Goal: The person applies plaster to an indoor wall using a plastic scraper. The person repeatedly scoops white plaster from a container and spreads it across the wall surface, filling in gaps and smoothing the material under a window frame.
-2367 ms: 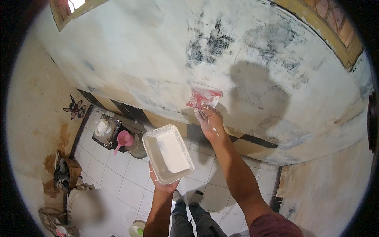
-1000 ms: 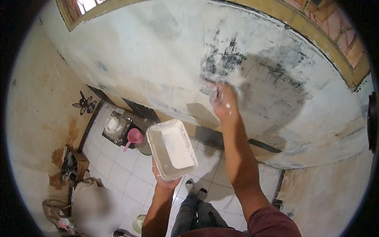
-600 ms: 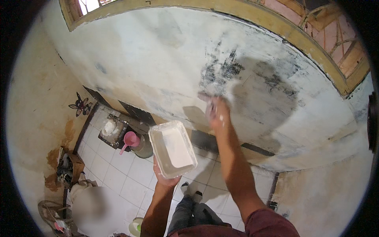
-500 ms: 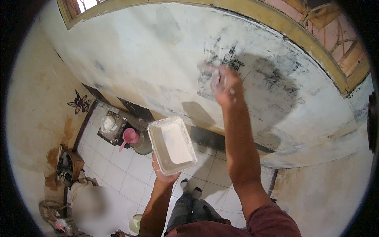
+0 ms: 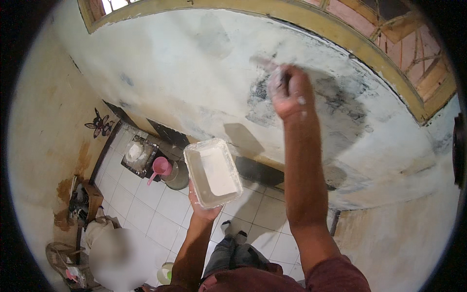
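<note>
My left hand (image 5: 206, 211) supports a rectangular plastic tub (image 5: 190, 168) from below, its fingers curled round the underside. White wall putty (image 5: 220, 173) coats the tub's bottom and smears its rim. Up at the wall, my right hand (image 5: 290, 90) is closed round a putty knife (image 5: 262, 62), whose blade is blurred by motion and lies at the wall. White smears mark the fingers and wrist. Around and below the blade, the wall (image 5: 170, 73) shows dark, patchy areas among whitish putty. My arm's shadow falls to the right of the hand.
A yellow-brown window frame (image 5: 204, 5) runs above the wall. Down at the left stand a dark stand with a white lump (image 5: 134, 153), a pink dipper (image 5: 162, 166) and a bucket (image 5: 177, 177). A wooden box (image 5: 92, 199) sits by the left wall, above white floor tiles (image 5: 160, 204).
My right hand has moved slightly up and right along the wall with the putty knife. Dark streaks near the blade are now covered by whitish putty. The tub stays nearly in place.
</note>
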### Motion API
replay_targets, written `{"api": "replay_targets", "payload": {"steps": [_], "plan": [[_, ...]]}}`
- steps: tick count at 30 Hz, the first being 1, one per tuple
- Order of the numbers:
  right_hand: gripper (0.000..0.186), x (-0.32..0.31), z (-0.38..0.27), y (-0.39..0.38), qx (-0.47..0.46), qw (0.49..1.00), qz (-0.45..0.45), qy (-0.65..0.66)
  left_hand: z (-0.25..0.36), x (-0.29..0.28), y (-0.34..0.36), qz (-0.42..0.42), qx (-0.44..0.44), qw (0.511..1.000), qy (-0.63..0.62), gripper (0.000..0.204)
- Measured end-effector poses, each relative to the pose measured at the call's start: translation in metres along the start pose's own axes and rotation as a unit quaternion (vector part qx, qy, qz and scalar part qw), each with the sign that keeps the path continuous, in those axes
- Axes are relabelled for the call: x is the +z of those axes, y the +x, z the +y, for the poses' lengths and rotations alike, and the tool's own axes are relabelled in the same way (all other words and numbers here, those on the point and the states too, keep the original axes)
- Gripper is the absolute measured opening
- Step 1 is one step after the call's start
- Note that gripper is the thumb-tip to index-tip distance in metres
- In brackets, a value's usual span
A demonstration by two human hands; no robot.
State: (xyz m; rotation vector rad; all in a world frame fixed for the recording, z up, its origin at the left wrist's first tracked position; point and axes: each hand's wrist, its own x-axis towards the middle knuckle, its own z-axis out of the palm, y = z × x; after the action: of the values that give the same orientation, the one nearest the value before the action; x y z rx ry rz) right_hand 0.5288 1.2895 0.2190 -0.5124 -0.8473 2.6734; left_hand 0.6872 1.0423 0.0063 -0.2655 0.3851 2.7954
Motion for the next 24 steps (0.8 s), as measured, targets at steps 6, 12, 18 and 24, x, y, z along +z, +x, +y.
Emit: {"api": "replay_targets", "payload": {"steps": [6,12,18,24], "plan": [[0.016,-0.024,0.028,-0.088,-0.069,0.977,-0.014,-0.202,0.001,0.006,-0.001,-0.014,-0.009,1.0,-0.008,0.05],[0.023,-0.14,0.08,-0.068,-0.306,0.729,0.011,-0.612,0.003,0.0,-0.004,-0.024,-0.005,1.0,0.011,0.052],[0.025,-0.106,0.057,-0.059,-0.594,0.47,-0.109,-0.644,0.01,0.005,-0.019,-0.022,0.006,1.0,0.021,0.054],[0.025,-0.063,0.037,-0.017,-0.657,0.043,-0.303,-0.689,0.013,0.008,-0.03,-0.041,0.0,0.999,-0.002,0.055]]}}
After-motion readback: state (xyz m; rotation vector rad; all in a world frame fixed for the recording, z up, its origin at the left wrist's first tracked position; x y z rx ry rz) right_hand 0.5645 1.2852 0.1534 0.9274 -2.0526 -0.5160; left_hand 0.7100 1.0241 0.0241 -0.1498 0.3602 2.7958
